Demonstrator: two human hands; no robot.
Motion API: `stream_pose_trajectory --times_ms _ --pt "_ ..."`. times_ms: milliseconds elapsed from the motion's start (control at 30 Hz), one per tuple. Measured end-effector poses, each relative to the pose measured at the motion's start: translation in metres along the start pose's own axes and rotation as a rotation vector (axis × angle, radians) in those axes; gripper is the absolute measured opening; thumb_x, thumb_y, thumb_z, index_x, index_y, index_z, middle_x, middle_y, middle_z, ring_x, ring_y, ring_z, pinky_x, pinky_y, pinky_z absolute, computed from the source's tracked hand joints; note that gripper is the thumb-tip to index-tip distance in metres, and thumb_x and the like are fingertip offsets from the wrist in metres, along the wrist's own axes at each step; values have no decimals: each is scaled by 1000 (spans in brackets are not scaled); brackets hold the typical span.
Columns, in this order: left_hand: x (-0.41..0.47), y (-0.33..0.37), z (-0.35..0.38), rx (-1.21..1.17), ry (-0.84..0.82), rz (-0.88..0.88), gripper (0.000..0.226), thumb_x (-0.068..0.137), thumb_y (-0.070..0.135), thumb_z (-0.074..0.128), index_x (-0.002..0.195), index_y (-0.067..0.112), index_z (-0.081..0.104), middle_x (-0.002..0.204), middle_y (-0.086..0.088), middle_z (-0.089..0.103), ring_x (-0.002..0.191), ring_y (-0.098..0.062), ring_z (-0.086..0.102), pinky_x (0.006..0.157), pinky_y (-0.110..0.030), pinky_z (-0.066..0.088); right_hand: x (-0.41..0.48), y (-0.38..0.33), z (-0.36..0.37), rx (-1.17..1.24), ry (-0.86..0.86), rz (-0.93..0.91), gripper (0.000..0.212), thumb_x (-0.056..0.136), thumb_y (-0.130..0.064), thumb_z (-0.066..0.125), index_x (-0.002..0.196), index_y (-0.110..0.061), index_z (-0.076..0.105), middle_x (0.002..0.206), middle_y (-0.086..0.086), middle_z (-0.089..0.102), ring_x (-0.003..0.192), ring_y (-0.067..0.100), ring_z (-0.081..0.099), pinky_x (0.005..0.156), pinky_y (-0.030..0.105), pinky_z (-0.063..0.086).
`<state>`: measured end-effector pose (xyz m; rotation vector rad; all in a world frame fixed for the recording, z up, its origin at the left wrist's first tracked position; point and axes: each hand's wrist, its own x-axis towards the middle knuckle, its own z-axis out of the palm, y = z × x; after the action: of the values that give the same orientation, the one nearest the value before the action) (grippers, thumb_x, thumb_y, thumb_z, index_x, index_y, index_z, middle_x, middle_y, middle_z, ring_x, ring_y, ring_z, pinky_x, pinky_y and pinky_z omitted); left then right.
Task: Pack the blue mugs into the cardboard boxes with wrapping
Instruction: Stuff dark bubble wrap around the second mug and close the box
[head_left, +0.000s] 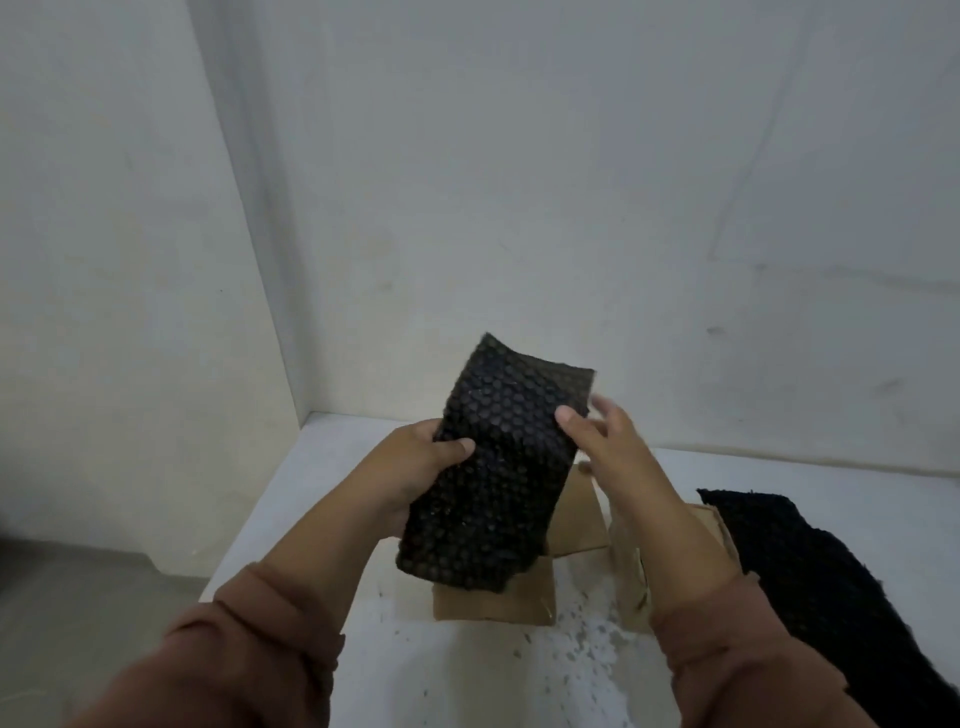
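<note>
A black bubble-wrap bundle (493, 467) is held up in the air over an open cardboard box (493, 603) on the white table. My left hand (421, 457) grips the bundle's left side, thumb on the front. My right hand (602, 436) touches its upper right edge, thumb on the wrap and fingers blurred behind it. Whether a mug is inside the wrap cannot be seen. No blue mug is visible.
A second cardboard piece (631, 566) stands right of the box, under my right forearm. A long strip of black wrap (831, 587) lies on the table (337, 467) at the right. White walls close the corner behind and to the left. Dark specks dot the tabletop.
</note>
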<state>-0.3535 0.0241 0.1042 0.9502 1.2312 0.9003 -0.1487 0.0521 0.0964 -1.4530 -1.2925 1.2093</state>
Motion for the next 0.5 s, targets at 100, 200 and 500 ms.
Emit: stream_pose_trajectory --times_ms 100,200,500 --pt "9 -14 -2 -192 14 -103 24 94 14 55 117 8 61 115 -16 67 106 -31 64 88 -41 52 -8 32 11 291 -330 243 67 69 -58 67 123 -21 57 125 0 62 116 19 58 102 44 44" --pt "14 -29 -1 -193 31 -139 22 95 12 54 115 7 62 113 -17 68 104 -31 64 87 -39 52 -16 46 21 377 -424 253 55 73 -36 73 121 -12 60 123 6 65 116 22 60 102 39 44" --pt "17 -57 -18 -320 -160 -176 32 93 -2 40 113 7 63 112 -17 69 105 -33 63 91 -42 50 -9 49 20 136 -214 143 33 89 -1 54 74 -20 76 82 2 75 86 28 66 78 42 51"
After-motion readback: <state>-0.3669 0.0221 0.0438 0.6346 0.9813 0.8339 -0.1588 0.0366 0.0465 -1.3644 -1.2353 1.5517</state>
